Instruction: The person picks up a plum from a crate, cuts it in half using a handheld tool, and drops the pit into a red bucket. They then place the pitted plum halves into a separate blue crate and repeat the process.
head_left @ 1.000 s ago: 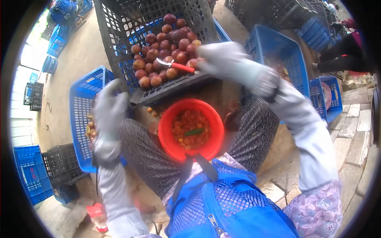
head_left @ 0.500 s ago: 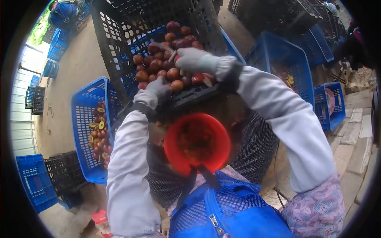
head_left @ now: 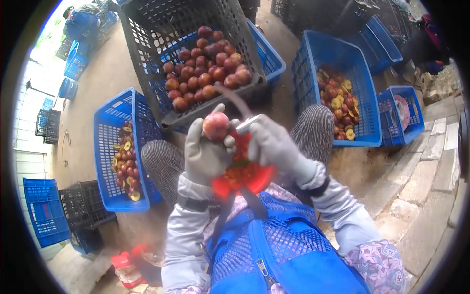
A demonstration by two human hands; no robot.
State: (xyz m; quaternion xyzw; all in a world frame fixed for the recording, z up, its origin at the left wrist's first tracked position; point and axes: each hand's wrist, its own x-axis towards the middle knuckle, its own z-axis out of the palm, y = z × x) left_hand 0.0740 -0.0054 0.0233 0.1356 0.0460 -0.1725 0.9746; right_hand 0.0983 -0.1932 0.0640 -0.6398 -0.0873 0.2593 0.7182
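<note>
In its gloved fingers my left hand (head_left: 208, 152) holds a reddish plum (head_left: 216, 126), raised over the red bucket (head_left: 267, 180) between my knees. Close beside it, my right hand (head_left: 274, 144) is closed round a knife (head_left: 248, 125), whose thin blade is smeared by motion and points up and left. Orange-red bits lie in the bucket, partly hidden by my hands. Just beyond my hands, whole plums (head_left: 200, 68) fill the near side of a tilted black crate (head_left: 147, 49).
A blue crate (head_left: 103, 147) on the left and another (head_left: 360, 63) on the right hold cut plums with yellow flesh. Stacked crates (head_left: 46, 210) stand further left. Another person (head_left: 83, 22) bends at the far upper left. Paving bricks (head_left: 421, 196) lie to the right.
Both hands have drawn back from the black crate to above the bucket. My left hand now has a plum in it, and the knife has come along in my right hand.
</note>
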